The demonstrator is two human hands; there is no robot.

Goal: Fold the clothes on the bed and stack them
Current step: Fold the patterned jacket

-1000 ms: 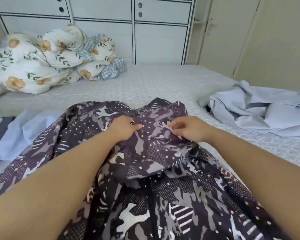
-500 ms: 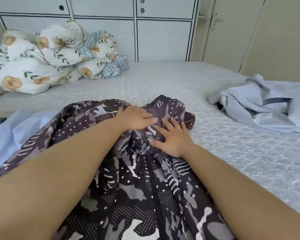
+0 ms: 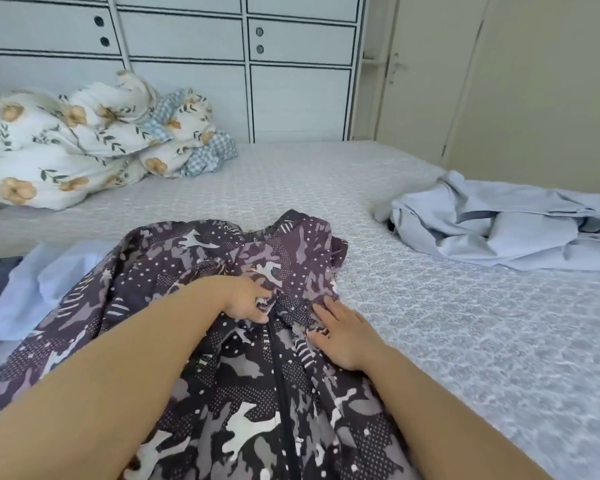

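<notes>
Jacket (image 3: 257, 393), patterned, dark purple-grey camouflage print with white dots. Lies front-up on the near part of the bed (image 3: 465, 341), zip running down its middle. Long axis runs away from the person: hem nearest, hood end farthest, pointing toward the cupboards. Spread flat, presumably so the fronts can be squared before folding.

Left hand (image 3: 246, 299): rests on the jacket just left of the zip, near the collar. Fingers curled, apparently bunching a bit of cloth; whether they truly pinch it, I cannot tell for sure. Judged purpose: to hold the collar area in place.

Right hand (image 3: 343, 334): lies palm-down just right of the zip, fingers straight and slightly apart, pressing the cloth. Judged purpose: smoothing the front panel.

Pale blue garment (image 3: 42, 289): left of the jacket, partly under its sleeve.

Light blue-grey garment (image 3: 499, 226): crumpled, well apart on the right, not yet folded.

Floral quilt (image 3: 77, 143): heaped at the far left.

Cupboards (image 3: 187, 64): beyond the bed.
</notes>
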